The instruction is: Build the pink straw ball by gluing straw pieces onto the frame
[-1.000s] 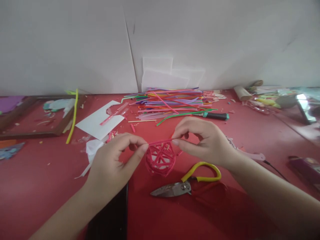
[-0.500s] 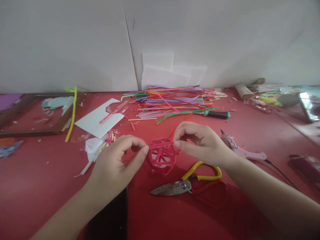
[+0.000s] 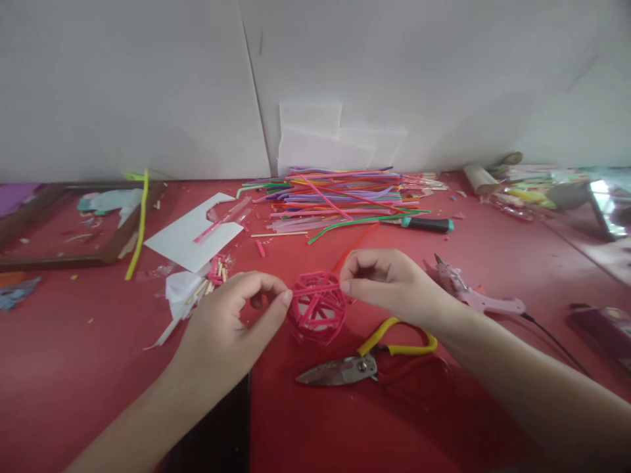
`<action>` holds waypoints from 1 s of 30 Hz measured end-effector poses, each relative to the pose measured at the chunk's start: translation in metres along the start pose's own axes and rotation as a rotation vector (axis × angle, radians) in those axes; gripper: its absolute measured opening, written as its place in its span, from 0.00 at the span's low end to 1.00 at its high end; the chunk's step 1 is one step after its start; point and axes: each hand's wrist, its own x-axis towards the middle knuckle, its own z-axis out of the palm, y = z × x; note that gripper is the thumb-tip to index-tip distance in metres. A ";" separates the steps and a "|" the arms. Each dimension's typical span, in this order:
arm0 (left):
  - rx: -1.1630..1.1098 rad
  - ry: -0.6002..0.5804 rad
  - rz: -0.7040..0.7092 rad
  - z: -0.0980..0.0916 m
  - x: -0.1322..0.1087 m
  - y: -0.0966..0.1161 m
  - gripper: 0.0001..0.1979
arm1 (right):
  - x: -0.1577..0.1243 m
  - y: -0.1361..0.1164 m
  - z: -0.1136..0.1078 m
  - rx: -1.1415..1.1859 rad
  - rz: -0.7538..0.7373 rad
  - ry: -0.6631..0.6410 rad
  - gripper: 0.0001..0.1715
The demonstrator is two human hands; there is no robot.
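Note:
A short pink straw (image 3: 315, 289) is stretched level between my two hands. My left hand (image 3: 241, 315) pinches its left end between thumb and forefinger. My right hand (image 3: 377, 276) pinches the other end, its fingertips curled in. Just below and behind the straw sits an openwork ball of pink straw pieces (image 3: 320, 322) on the red table; whether the straw touches it I cannot tell. Scissors (image 3: 340, 371) with one yellow and one red handle lie in front of the ball, blades to the left. An orange straw (image 3: 351, 251) slants behind my right hand.
Several coloured straws (image 3: 340, 197) are piled at the back, near a dark-handled tool (image 3: 428, 225). A pink glue gun (image 3: 473, 295) with a cord lies right. White card (image 3: 192, 230), cut scraps (image 3: 214, 276) and a brown frame (image 3: 59, 264) are left; a dark flat object (image 3: 217, 427) is in front.
Both hands keep their pinch on the pink straw. My right hand has dropped slightly and its fingers have curled closer; the straw's right end is a little lower.

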 end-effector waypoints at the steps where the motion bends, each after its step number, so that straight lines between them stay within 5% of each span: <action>1: 0.003 0.005 0.002 0.000 0.000 0.000 0.11 | 0.000 0.000 0.000 0.004 0.006 -0.001 0.03; 30: 0.048 0.057 0.096 0.002 -0.006 -0.002 0.08 | -0.002 0.007 -0.003 -0.007 -0.074 -0.008 0.06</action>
